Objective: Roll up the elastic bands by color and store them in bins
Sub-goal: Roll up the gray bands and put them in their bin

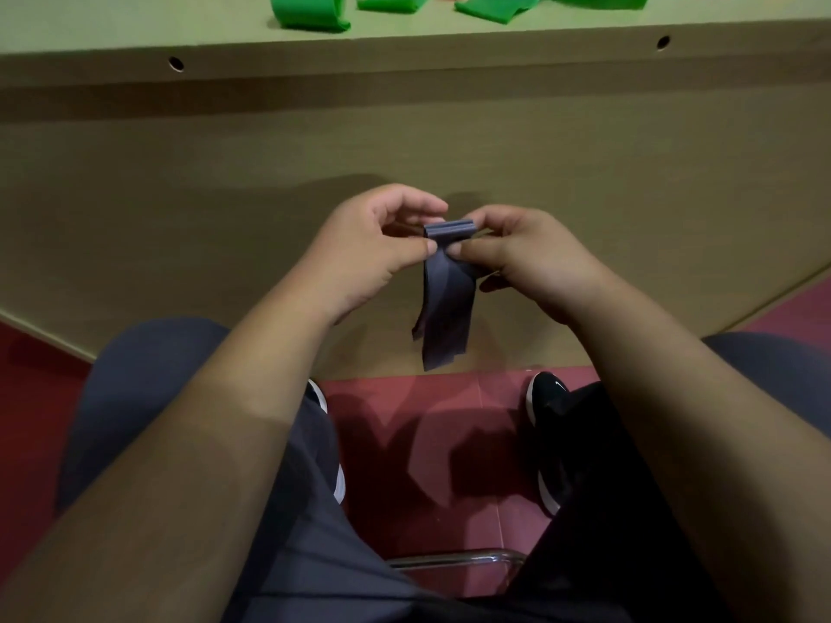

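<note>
Hands meet in front of the counter's front panel [404,150], below its top edge, and share one grey band [445,308]. The left hand [373,249] comes in from 9 o'clock of the band's top and the right hand [530,258] from 3 o'clock. Each grip is closed to a pinch on the rolled top end of the band, with the thumb on the near side and curled fingers behind. That small roll [449,229] sits between the two sets of fingertips, at 12 o'clock of the strip. Both thumbs press just under the roll, nearly touching each other. From the grip the loose rest of the band hangs straight down toward 6 o'clock in flat overlapping layers, its free end clear of both hands. Green bands [310,11] lie loose on the counter [449,36] at 12 o'clock, well apart from the hands. Red floor [404,420] shows at 6 o'clock between the person's knees. A dark shoe [546,397] is at 5 o'clock of the hanging end, and a chair rail [449,557] lies lower down.
</note>
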Motion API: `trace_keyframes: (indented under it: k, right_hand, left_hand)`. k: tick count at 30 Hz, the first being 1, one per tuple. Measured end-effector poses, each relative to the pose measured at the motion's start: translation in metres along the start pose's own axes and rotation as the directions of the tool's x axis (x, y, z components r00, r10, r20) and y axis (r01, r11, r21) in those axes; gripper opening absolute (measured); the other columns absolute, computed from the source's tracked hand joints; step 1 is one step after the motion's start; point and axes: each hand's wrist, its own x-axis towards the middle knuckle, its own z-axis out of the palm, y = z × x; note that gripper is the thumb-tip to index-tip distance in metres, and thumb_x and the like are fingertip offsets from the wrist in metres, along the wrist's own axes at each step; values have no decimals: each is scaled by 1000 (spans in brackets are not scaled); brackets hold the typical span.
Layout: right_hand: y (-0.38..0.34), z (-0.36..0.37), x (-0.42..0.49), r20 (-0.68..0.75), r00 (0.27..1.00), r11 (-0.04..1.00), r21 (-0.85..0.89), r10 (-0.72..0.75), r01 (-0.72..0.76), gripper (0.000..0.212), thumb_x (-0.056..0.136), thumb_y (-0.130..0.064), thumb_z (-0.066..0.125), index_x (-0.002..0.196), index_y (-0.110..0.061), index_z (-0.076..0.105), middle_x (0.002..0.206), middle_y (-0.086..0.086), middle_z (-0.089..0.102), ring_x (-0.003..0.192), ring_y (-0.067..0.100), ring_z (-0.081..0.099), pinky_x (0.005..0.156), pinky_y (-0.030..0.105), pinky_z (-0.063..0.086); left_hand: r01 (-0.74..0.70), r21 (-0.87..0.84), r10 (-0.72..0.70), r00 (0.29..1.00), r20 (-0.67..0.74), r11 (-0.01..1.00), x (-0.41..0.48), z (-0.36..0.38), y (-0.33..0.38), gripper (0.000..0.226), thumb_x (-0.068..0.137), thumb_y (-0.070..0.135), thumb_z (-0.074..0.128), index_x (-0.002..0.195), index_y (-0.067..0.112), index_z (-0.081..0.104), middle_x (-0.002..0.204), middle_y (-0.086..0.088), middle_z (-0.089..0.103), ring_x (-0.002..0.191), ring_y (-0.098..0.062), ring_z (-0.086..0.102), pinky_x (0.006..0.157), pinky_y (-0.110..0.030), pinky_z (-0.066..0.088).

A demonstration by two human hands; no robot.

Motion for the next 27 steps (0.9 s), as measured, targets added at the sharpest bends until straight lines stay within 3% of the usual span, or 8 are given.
trace_keyframes:
  k: [5,11,16,20,24,27]
  right_hand:
    - [-3,4,-2,-46,998,999,22,-31,32,14,94,-18,80,105,-13,75,76,-9,70,70,7,63,66,30,49]
    - [-7,6,-4,-83,995,999,10,-49,50,8,93,-20,82,98,-24,78,79,1,75,74,15,70,70,40,58]
    - [-11,6,-6,-96,993,997,5,-74,75,9,95,-19,80,102,-24,79,80,3,75,73,12,71,66,34,60]
    - [-11,5,-8,-156,978,989,-76,-139,128,8,92,-22,84,98,-25,80,80,8,69,73,13,66,69,42,60]
    - [-13,4,-7,-221,945,967,-136,-242,216,9,88,-23,88,96,-23,83,102,11,69,81,25,69,70,40,60]
    - [-16,0,-9,-195,950,969,-56,-245,239,8,92,-16,83,97,-22,81,84,-3,73,72,10,66,67,35,58]
  left_hand:
    - [10,-25,-12,998,-55,1000,4,4,-3,32,87,-9,77,109,14,72,102,-4,74,91,-9,68,90,-26,57]
    - [-8,-50,4,996,-88,999,5,6,-2,28,88,-8,76,107,13,75,102,-16,76,86,-14,69,81,-30,62]
    - [-48,-43,43,993,-106,998,5,7,-1,28,90,-6,75,111,13,76,101,-13,76,86,-14,69,78,-30,62]
    - [-49,-74,41,993,-111,996,6,5,-2,30,91,-3,75,114,17,77,100,-8,77,90,-12,69,78,-28,60]
    - [-21,-143,1,990,-138,990,5,8,0,27,95,-1,73,120,9,72,101,0,78,97,-7,71,78,-23,57]
    - [-4,-104,-11,990,-142,995,6,7,-4,23,95,7,76,117,14,73,104,-3,77,98,-9,72,82,-25,58]
